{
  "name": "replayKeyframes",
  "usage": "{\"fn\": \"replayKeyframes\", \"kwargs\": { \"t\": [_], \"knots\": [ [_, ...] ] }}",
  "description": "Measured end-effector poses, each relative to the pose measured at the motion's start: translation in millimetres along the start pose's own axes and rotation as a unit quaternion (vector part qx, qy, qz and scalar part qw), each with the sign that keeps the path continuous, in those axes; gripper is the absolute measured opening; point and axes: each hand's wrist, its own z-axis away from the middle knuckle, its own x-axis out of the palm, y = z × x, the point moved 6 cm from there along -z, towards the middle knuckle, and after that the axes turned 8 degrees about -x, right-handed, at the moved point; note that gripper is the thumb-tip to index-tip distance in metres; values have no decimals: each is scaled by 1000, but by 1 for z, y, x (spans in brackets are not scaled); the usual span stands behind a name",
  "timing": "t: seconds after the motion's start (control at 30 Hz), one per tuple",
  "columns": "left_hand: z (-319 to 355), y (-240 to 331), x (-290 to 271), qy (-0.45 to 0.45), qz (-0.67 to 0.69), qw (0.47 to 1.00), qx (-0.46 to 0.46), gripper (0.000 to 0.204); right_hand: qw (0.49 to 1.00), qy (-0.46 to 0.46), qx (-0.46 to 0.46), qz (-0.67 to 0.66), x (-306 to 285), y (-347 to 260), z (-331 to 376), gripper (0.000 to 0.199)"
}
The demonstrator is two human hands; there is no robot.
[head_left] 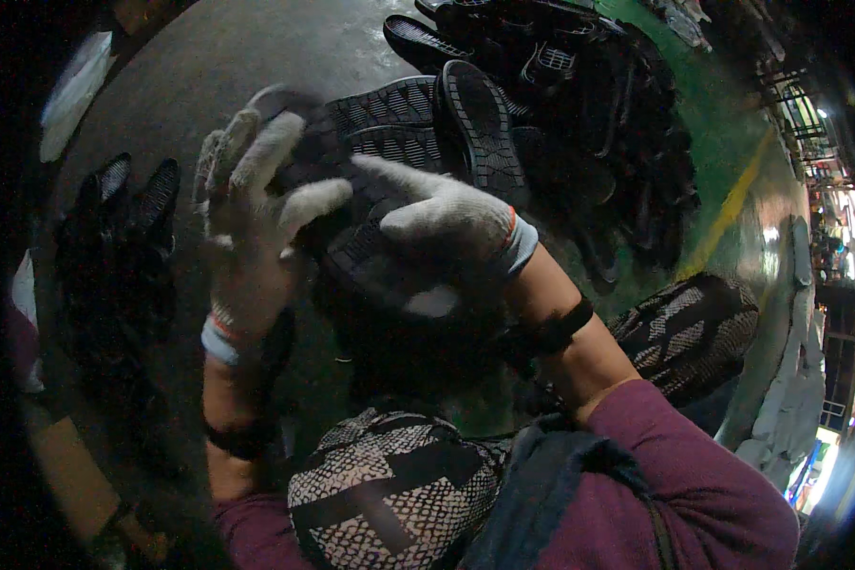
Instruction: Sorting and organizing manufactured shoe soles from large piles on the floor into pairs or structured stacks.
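Observation:
Both my hands wear pale knitted gloves. My left hand [256,185] curls its fingers round a dark, motion-blurred shoe sole [321,142], whose lighter rim shows above the fingertips. Across from it, my right hand [451,214] stretches its fingers leftward, with the thumb apart below them. Under and beside the right hand lies another black sole [356,261] with ridged tread, partly in shadow. Whether the right hand touches it is hard to see. Just beyond the hands, black patterned soles [385,114] lie side by side, and one sole [482,123] leans over them.
A large heap of black soles [627,123] spreads at the far right. More dark footwear pieces [114,228] lie on the left. My patterned trouser knees [389,484] are close below the hands. A yellow line [731,204] crosses the green floor; a cardboard piece [74,475] is at lower left.

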Motion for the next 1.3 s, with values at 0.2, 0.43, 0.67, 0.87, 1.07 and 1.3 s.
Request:
{"fn": "replayKeyframes", "kwargs": {
  "t": [0.2,0.43,0.67,0.87,1.07,1.3],
  "knots": [
    [63,-52,131,63,425,803,-413,49,896,173,-238,332,-68,-15,-1,86],
    [44,-82,208,99,566,706,-414,31,708,341,-247,567,-90,-66,19,63],
    [-16,-93,249,-27,465,709,-529,55,796,406,-114,434,-228,-56,62,83],
    [23,-106,254,-46,150,862,-482,49,849,287,-121,426,-141,-3,5,68],
    [94,-96,95,331,55,872,-357,43,625,464,-263,570,-114,-90,43,70],
    [450,-197,-110,480,-223,473,-705,28,785,312,-334,419,-2,-65,-21,51]
  ]
}}
